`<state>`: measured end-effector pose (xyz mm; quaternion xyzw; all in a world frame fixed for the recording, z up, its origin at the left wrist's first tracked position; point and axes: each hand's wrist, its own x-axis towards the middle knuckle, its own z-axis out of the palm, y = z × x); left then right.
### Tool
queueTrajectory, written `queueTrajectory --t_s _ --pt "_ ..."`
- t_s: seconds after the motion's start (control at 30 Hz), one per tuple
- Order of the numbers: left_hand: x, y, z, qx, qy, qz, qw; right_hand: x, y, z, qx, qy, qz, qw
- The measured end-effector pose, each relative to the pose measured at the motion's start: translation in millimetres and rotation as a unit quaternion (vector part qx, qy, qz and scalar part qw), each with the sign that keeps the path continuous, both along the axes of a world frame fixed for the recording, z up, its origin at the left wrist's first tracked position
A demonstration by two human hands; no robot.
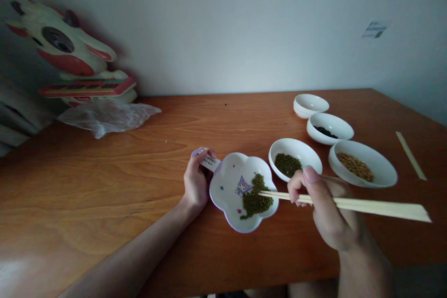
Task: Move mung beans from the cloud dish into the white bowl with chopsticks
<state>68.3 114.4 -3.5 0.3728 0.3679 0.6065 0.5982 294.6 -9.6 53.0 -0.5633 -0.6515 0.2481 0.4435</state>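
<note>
My left hand (198, 178) is closed around the purple handle of a flower-shaped bowl (226, 205), which has a cartoon figure printed inside. Green mung beans (257, 200) lie in a patch on the bowl's right side. Chopsticks (370, 206) are pinched in my right hand (328, 209), their tips touching or just above those beans. Just behind my right hand stands a white bowl (307, 151) with more mung beans (287, 164) in it; the fingers overlap its front rim in view.
To the right are a bowl (384, 167) of tan beans (355, 166), a bowl (338, 125) of black beans (325, 131) and a white bowl (310, 102) at the back. A wooden strip (411, 156) lies far right. A cow toy keyboard (87, 56) and plastic bag (111, 116) sit back left.
</note>
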Motion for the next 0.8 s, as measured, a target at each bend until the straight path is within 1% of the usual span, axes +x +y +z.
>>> queueTrajectory --t_s 0.33,0.67,0.8 --pt "-0.7 0.3 -1.4 0.007 0.014 0.001 1.000 3.0 -2.0 -0.5 0.004 0.005 -0.017 1.000" --pt "-0.5 0.1 -0.7 0.010 0.002 -0.001 1.000 2.2 -3.3 4.0 -0.030 0.007 0.012 0.999" --pt "-0.3 -0.3 -0.7 0.000 -0.002 0.000 1.000 1.9 -1.8 4.1 -0.029 0.002 0.011 1.000"
